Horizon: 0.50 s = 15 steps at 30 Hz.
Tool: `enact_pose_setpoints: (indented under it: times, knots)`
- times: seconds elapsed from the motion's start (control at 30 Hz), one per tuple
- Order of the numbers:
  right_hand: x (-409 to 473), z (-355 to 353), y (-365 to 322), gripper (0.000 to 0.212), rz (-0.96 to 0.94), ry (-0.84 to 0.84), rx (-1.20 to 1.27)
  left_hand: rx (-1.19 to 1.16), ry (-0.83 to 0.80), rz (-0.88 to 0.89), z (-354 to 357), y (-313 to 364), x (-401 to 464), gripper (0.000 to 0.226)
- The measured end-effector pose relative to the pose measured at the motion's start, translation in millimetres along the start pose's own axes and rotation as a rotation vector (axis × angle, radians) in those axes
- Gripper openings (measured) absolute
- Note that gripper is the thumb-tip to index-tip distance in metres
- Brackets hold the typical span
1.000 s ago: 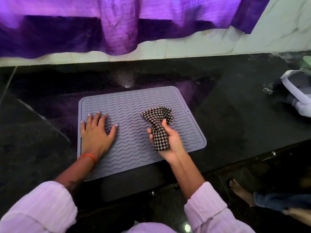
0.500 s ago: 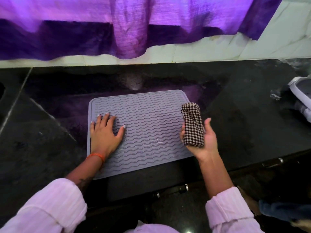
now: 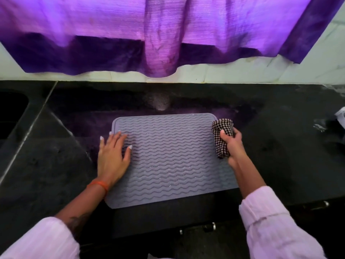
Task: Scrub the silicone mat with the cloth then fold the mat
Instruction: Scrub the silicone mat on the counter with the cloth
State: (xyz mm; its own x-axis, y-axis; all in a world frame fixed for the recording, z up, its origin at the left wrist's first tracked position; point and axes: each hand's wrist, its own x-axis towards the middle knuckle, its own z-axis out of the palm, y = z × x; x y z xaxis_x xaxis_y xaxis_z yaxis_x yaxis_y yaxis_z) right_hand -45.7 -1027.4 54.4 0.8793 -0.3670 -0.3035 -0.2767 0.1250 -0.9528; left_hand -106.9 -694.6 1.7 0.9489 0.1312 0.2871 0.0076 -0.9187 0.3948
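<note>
A grey silicone mat with wavy ridges lies flat on the black stone counter. My left hand rests flat on the mat's left side, fingers spread. My right hand grips a bunched black-and-white checked cloth at the mat's right edge, near its far right corner. The cloth stands up out of my fist.
A purple curtain hangs over the white tiled wall behind the counter. A sink recess shows at far left. A white object lies at the right edge. The counter's front edge runs just below the mat.
My right hand has carried the cloth from the mat's middle rightward to its right edge and then further away from me. My left hand stayed pressed on the mat's left side.
</note>
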Motion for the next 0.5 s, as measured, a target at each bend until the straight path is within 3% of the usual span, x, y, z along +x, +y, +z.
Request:
enact_pose_setpoints:
  times: [0.13, 0.3, 0.5]
  knots:
    - [40, 18, -6, 0.064, -0.266, 0.130, -0.526, 0.155, -0.058, -0.054, -11, -35, 8, 0.062]
    - [58, 42, 21, 0.067, -0.461, 0.124, -1.310, 0.297, -0.147, 0.002, -8, -50, 5, 0.070]
    - [60, 50, 18, 0.060, -0.432, 0.119, -1.329, 0.287, -0.143, 0.039, -8, -52, 8, 0.067]
